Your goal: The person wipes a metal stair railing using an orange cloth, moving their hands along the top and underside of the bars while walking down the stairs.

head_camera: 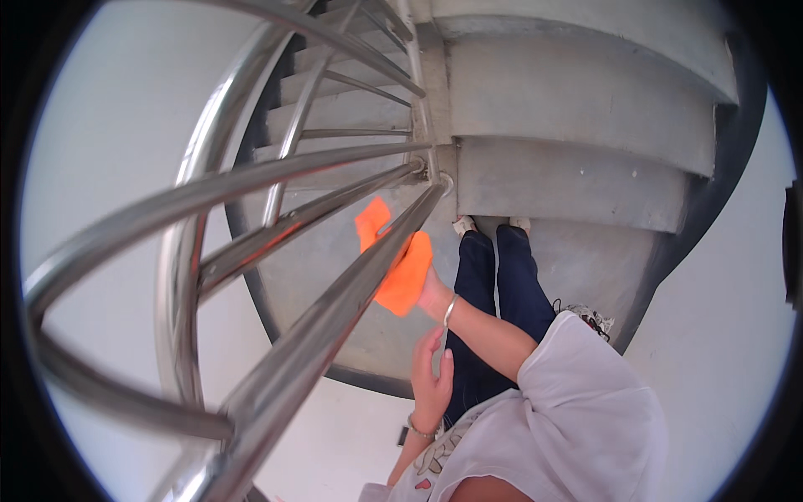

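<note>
My right hand (434,290), wearing a silver bangle, holds a bright orange cloth (404,276) against a thick stainless-steel baluster post (339,307). Cloth shows on both sides of the post, near its lower end, and its far end (372,216) sticks out to the left. The orange covers most of my right fingers. Below the right wrist, my left hand (431,375) is raised in the air with thumb and fingers apart, holding nothing. A bracelet (421,428) circles that wrist.
Curved steel rails (207,188) fill the left side. Grey concrete steps (577,176) rise ahead of my feet (464,224), and another flight (339,119) lies beyond the railing. A dark skirting band (709,232) edges the landing along the white wall (709,339).
</note>
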Demonstrator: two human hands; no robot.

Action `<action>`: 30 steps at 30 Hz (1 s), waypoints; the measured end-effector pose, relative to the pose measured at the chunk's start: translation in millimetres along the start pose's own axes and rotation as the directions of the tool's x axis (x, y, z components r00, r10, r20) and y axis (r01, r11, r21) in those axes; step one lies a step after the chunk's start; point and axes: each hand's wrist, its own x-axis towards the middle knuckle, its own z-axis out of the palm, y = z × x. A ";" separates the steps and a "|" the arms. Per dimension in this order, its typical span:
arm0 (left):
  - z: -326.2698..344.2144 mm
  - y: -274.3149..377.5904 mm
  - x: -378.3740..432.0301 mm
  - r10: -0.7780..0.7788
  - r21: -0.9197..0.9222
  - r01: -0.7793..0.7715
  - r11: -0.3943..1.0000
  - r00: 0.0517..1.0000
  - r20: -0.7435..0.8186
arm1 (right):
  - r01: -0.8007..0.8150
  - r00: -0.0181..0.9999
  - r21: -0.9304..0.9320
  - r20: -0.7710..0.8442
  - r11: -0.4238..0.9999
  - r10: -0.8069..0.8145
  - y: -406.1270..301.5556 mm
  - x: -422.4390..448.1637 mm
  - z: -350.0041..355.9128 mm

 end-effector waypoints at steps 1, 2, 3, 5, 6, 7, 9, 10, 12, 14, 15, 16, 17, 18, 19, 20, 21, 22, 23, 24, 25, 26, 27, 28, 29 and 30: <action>-0.1 11.2 -3.7 0.025 -0.012 -0.025 1.000 0.999 -0.027 | -0.053 0.998 -0.108 -0.025 0.993 0.051 0.8 -16.4 5.4; -2.4 21.2 -8.5 0.046 -0.022 -0.047 0.999 0.998 -0.041 | -0.108 0.994 -0.215 -0.056 0.971 0.098 1.0 -33.0 10.7; -3.4 31.8 -9.9 0.075 -0.034 -0.077 0.996 0.996 -0.054 | -0.155 0.987 -0.324 -0.086 0.933 0.134 -4.7 -48.3 18.8; -6.9 42.1 -20.3 0.121 -0.037 -0.125 0.992 0.988 -0.093 | -0.220 0.974 -0.482 -0.151 0.848 0.167 -23.9 -70.2 45.5; -8.6 45.2 -21.3 0.149 -0.021 -0.153 0.988 0.983 -0.107 | -0.242 0.969 -0.555 -0.176 0.796 0.171 -35.0 -76.5 58.7; -11.3 50.3 -22.4 0.190 -0.001 -0.192 0.981 0.973 -0.130 | -0.154 0.988 -0.686 -0.101 0.711 0.117 -42.4 -82.8 69.1; -16.3 64.4 -29.0 0.253 0.013 -0.256 0.967 0.947 -0.197 | 0.054 0.995 -0.868 0.087 0.494 0.043 -50.4 -91.8 90.7; -18.5 67.7 -32.8 0.270 -0.005 -0.280 0.960 0.931 -0.245 | 0.118 0.990 -0.790 0.140 0.602 -0.011 -40.3 -107.3 128.4; -20.9 77.5 -34.9 0.309 -0.035 -0.338 0.941 0.894 -0.323 | 0.291 0.952 -0.762 0.293 0.579 -0.093 -24.9 -122.4 190.2; -28.4 86.8 -28.7 0.344 -0.067 -0.397 0.916 0.858 -0.382 | 0.476 0.862 -0.712 0.494 0.516 -0.113 -15.7 -122.2 232.4; -32.1 91.9 -28.7 0.361 -0.066 -0.426 0.902 0.831 -0.424 | 0.566 0.786 -0.673 0.614 0.475 -0.066 -10.2 -119.4 250.8; -35.6 97.0 -27.8 0.380 -0.066 -0.458 0.887 0.802 -0.461 | 0.648 0.731 -0.646 0.676 0.402 -0.092 1.8 -119.3 272.4; -39.1 101.1 -27.4 0.398 -0.066 -0.490 0.869 0.772 -0.496 | 0.724 0.668 -0.607 0.736 0.326 -0.113 15.1 -119.6 293.2; -43.0 101.4 -30.6 0.409 -0.039 -0.496 0.867 0.755 -0.513 | 0.747 0.635 -0.589 0.770 0.308 -0.067 27.4 -118.4 308.0; -44.0 103.6 -34.5 0.426 -0.013 -0.505 0.863 0.741 -0.520 | 0.774 0.596 -0.564 0.802 0.287 -0.031 34.4 -121.0 322.0; -44.5 105.2 -37.8 0.442 0.013 -0.513 0.859 0.727 -0.526 | 0.800 0.556 -0.536 0.831 0.268 0.005 41.1 -120.4 333.2; -45.7 104.2 -40.1 0.440 0.027 -0.503 0.864 0.728 -0.525 | 0.886 0.456 -0.450 0.889 0.113 -0.040 47.0 -108.1 334.5; -45.4 103.1 -40.3 0.445 0.034 -0.502 0.864 0.732 -0.516 | 0.938 0.336 -0.341 0.939 -0.061 -0.073 47.7 -92.2 332.0; -45.4 102.5 -39.7 0.452 0.042 -0.502 0.864 0.735 -0.506 | 0.952 0.222 -0.225 0.974 -0.208 -0.038 42.5 -80.6 332.4; -44.9 100.1 -42.6 0.445 0.046 -0.493 0.869 0.737 -0.509 | 0.936 0.119 -0.111 0.993 -0.333 0.005 47.2 -74.9 334.0; -44.7 98.1 -44.9 0.440 0.050 -0.485 0.873 0.739 -0.511 | 0.898 0.115 -0.101 0.993 -0.427 0.006 48.0 -72.0 336.0; -45.0 97.7 -46.0 0.435 0.054 -0.478 0.877 0.740 -0.512 | 0.851 0.108 -0.089 0.994 -0.517 0.007 48.7 -69.7 338.4; -45.3 97.5 -47.2 0.430 0.050 -0.474 0.879 0.744 -0.512 | 0.790 0.102 -0.079 0.995 -0.608 0.004 49.7 -69.8 341.0; -46.0 98.3 -48.2 0.426 0.047 -0.471 0.881 0.747 -0.511 | 0.734 0.065 -0.047 0.998 -0.678 0.002 48.3 -63.9 343.4; -46.7 99.5 -49.0 0.422 0.044 -0.468 0.883 0.750 -0.509 | 0.730 0.070 -0.052 0.998 -0.681 -0.001 47.3 -60.0 344.2; -48.9 102.0 -48.6 0.462 0.085 -0.487 0.869 0.740 -0.489 | 0.727 0.070 -0.054 0.998 -0.684 -0.005 46.8 -55.5 345.7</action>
